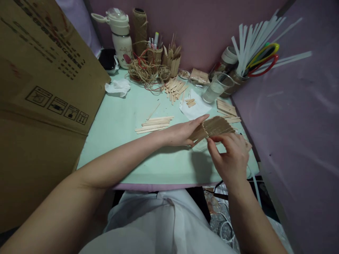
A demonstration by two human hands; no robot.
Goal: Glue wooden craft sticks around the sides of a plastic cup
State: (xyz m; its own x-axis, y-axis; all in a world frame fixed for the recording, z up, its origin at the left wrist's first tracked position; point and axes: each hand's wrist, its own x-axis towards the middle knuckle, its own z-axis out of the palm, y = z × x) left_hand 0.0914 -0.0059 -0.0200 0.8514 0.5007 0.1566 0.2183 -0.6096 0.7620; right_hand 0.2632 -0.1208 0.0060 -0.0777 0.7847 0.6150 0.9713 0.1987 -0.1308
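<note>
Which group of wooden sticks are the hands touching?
The side-by-side panel of sticks near the table's right edge: the left hand clasps its end, the right hand fingers its near edge. The loose piles lie untouched.

a stick panel [215, 126] made of flat, pale brown wooden craft sticks set side by side, long edges touching, so they form one ribbed sheet. the sticks' rounded tips line up into a scalloped edge at its left end. it sits tilted, left end lower, over the right near part of a mint green table [137, 155]. the left hand [182, 133] grips its left end, fingers laid flat along the far side, and the right hand [230, 155] pinches its near edge with the fingertips.
</note>
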